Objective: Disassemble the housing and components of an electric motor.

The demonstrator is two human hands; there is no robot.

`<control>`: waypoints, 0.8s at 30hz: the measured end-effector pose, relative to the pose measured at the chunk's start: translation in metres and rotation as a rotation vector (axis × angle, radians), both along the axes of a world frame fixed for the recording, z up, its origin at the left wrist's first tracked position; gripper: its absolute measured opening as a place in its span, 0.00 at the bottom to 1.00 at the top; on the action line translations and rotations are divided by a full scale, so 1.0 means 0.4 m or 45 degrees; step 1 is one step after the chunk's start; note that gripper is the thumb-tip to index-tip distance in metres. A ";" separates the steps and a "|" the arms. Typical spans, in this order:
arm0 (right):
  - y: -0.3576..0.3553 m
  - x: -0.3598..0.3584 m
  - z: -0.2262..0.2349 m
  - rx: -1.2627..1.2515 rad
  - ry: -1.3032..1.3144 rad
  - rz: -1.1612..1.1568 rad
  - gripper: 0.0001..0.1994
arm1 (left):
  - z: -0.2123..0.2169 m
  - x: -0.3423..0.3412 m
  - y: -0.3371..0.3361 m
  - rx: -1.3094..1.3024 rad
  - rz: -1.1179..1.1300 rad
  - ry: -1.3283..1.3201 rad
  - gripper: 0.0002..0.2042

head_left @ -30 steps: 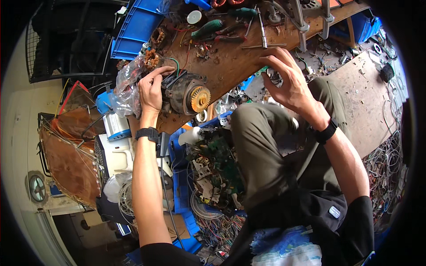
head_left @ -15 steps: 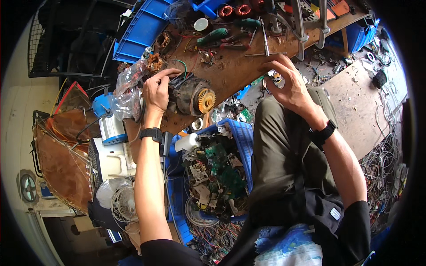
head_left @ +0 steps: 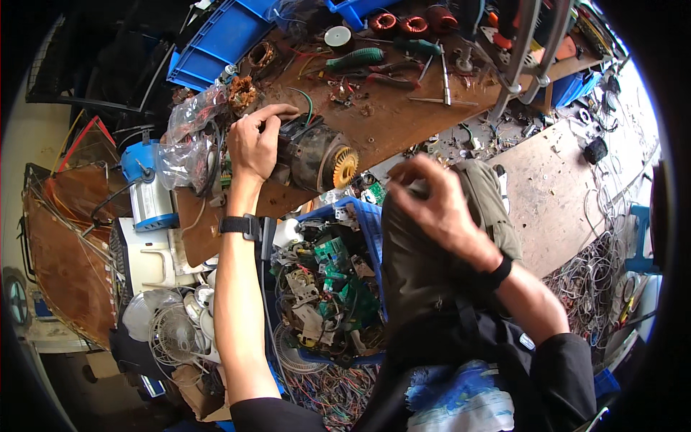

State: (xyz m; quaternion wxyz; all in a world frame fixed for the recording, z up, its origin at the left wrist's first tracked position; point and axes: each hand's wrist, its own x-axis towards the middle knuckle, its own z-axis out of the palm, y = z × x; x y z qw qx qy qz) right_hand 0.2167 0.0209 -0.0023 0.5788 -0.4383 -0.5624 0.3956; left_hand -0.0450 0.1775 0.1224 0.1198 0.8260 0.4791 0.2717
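Observation:
An electric motor [head_left: 309, 155] with a dark, grimy housing and a yellow toothed gear [head_left: 345, 168] lies on the brown wooden bench. My left hand [head_left: 255, 144] grips its back end, forefinger over the top and thumb beside it. A green wire [head_left: 309, 101] curves up from the motor near those fingertips. To the right, over my knee, hovers my right hand [head_left: 435, 198], slightly blurred. Its curved fingers stand apart and nothing shows in them.
Green-handled screwdriver [head_left: 355, 58], red-handled pliers [head_left: 392, 81] and a metal T-handle tool [head_left: 445, 79] lie farther back on the bench [head_left: 389, 137]. Below the motor stands a blue crate [head_left: 371, 230] full of circuit boards. A blue-and-silver machine [head_left: 153, 183] stands at left.
My right hand has come down and leftward from near the T-handle tool to above my knee. My left hand stays at the motor. The whole view has shifted somewhat.

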 end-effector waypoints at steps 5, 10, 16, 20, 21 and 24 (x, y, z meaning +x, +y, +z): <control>0.007 -0.098 0.001 -0.612 0.941 0.329 0.07 | 0.005 0.014 -0.006 -0.012 0.019 -0.022 0.16; 0.042 -0.114 0.019 -0.755 1.233 0.481 0.07 | 0.002 0.011 -0.007 -0.033 0.010 -0.066 0.15; 0.044 -0.112 0.022 -0.811 1.048 0.404 0.09 | -0.001 0.012 -0.010 -0.053 0.011 -0.097 0.15; 0.049 -0.103 0.033 -0.716 0.929 0.369 0.10 | 0.014 0.011 -0.004 -0.011 -0.030 -0.001 0.15; 0.044 -0.113 0.036 -0.660 0.990 0.300 0.11 | 0.016 0.014 -0.005 -0.014 -0.038 0.015 0.15; 0.042 -0.120 0.036 -0.536 0.922 0.244 0.10 | 0.018 0.015 0.001 -0.040 -0.041 0.030 0.16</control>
